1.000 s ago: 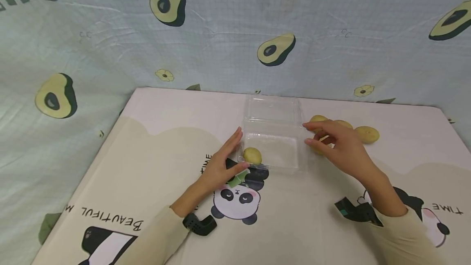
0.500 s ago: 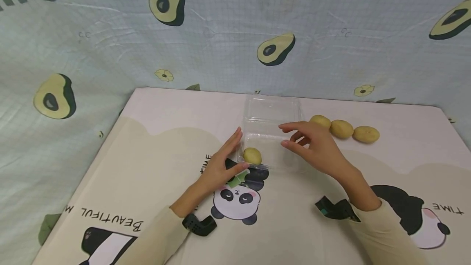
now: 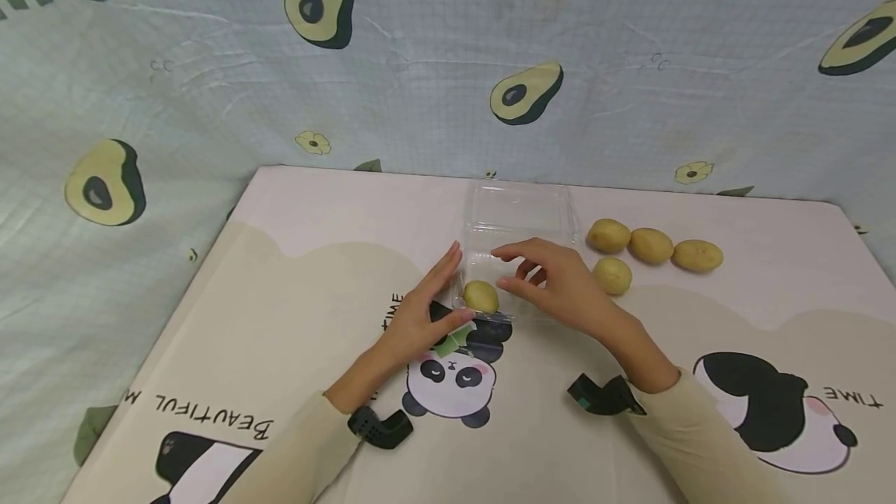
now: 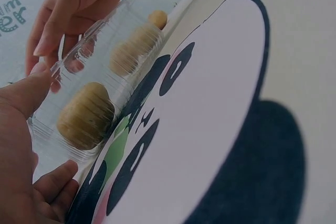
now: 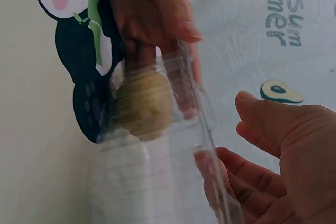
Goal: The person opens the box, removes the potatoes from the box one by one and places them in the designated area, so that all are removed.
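A clear plastic clamshell box [image 3: 519, 212] lies with its lid folded back, away from the person. In its near left corner sits one yellow potato [image 3: 481, 296], seen through the wall in both wrist views. The left hand [image 3: 423, 317] rests against the box's left side, fingers straight and thumb at the near rim. Over the box's right part hovers the right hand [image 3: 560, 286], thumb and forefinger apart with nothing between them, just right of the potato. The right wrist view shows this thumb [image 5: 268, 116] clear of the box wall.
Several more potatoes [image 3: 651, 246] lie on the table to the right of the box, some in a row and one nearer the person. The table cover [image 3: 315, 317] has panda prints. Behind hangs a cloth [image 3: 420, 99] with avocado prints.
The right hand has moved left, away from the loose potatoes, to above the box beside the potato inside. The left hand and the box have stayed in place.
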Tool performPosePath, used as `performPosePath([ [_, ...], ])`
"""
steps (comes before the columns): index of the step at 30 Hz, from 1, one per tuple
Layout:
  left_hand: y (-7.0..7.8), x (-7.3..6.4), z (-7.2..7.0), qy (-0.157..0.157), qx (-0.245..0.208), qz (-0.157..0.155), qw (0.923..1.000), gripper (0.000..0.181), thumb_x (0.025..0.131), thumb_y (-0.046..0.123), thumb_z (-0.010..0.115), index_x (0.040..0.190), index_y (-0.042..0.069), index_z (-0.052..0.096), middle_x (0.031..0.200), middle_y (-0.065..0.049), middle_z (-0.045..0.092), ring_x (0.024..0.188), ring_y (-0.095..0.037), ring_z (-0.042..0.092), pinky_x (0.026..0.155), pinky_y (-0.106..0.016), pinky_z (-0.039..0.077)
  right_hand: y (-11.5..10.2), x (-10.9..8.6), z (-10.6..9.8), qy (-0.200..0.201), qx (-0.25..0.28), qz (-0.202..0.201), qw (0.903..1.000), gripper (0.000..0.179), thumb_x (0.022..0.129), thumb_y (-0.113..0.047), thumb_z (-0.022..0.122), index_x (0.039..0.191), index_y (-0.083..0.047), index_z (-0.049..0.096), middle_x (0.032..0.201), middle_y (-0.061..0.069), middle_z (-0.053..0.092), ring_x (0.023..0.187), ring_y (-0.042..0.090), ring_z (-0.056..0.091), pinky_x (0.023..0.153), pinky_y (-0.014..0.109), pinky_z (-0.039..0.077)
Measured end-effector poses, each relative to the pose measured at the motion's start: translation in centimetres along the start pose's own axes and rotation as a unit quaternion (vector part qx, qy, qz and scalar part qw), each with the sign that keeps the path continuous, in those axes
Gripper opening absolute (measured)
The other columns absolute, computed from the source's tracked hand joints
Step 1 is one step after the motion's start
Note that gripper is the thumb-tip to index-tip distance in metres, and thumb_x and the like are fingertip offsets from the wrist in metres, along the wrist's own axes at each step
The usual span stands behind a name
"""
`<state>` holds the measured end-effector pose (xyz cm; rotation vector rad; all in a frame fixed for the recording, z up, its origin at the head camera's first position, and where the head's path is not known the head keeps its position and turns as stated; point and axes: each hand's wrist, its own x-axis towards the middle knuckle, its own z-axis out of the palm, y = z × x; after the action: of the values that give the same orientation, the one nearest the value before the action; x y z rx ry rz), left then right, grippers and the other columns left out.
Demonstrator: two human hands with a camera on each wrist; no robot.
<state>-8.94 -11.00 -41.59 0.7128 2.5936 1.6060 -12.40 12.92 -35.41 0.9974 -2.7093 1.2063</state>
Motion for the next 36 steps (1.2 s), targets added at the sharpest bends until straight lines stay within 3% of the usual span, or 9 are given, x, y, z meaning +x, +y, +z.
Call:
performPosePath([
  [7, 0.0, 0.0, -0.2, -0.003, 0.004, 0.002, 1.0, 0.079, 0.089, 0.029, 0.068, 0.153, 0.014, 0.024, 0.158, 0.009, 0.014, 0.14, -0.015, 0.027, 0.111, -0.045, 0.025, -0.2, 0.9, 1.3, -0.039, 0.001, 0.001, 0.9993, 0.042, 0.082, -0.017, 0.077, 0.122, -0.01, 0.064, 0.108, 0.008, 0.065, 0.079, 0.011, 0.058, 0.067, 0.027, 0.054],
  [13, 0.1, 0.0, -0.1, -0.007, 0.0, -0.001, 1.0, 0.08, 0.089, 0.026, 0.068, 0.153, 0.015, 0.023, 0.158, 0.01, 0.013, 0.139, -0.016, 0.029, 0.111, -0.044, 0.026, -0.2, 1.6, 2.0, -0.073, -0.02, 0.021, 0.9969, 0.044, 0.083, -0.026, 0.076, 0.121, -0.01, 0.064, 0.107, 0.006, 0.065, 0.077, 0.011, 0.057, 0.063, 0.024, 0.052],
  [24, 0.2, 0.1, -0.2, -0.006, 0.008, -0.001, 1.0, 0.08, 0.089, 0.032, 0.067, 0.154, 0.016, 0.022, 0.158, 0.01, 0.013, 0.139, -0.016, 0.029, 0.11, -0.046, 0.026, 0.2, 2.0, 2.3, -0.107, -0.04, 0.019, 0.9933, 0.045, 0.083, -0.035, 0.074, 0.119, -0.009, 0.065, 0.1, -0.001, 0.065, 0.077, 0.01, 0.057, 0.066, 0.024, 0.051],
  [36, 0.1, 0.1, -0.2, -0.004, 0.007, -0.005, 1.0, 0.079, 0.089, 0.031, 0.068, 0.153, 0.015, 0.023, 0.158, 0.009, 0.014, 0.138, -0.017, 0.031, 0.11, -0.047, 0.026, 0.2, 2.1, 2.2, -0.146, -0.023, 0.01, 0.989, 0.037, 0.084, -0.023, 0.075, 0.116, -0.009, 0.066, 0.087, -0.004, 0.065, 0.075, 0.01, 0.058, 0.067, 0.025, 0.051],
])
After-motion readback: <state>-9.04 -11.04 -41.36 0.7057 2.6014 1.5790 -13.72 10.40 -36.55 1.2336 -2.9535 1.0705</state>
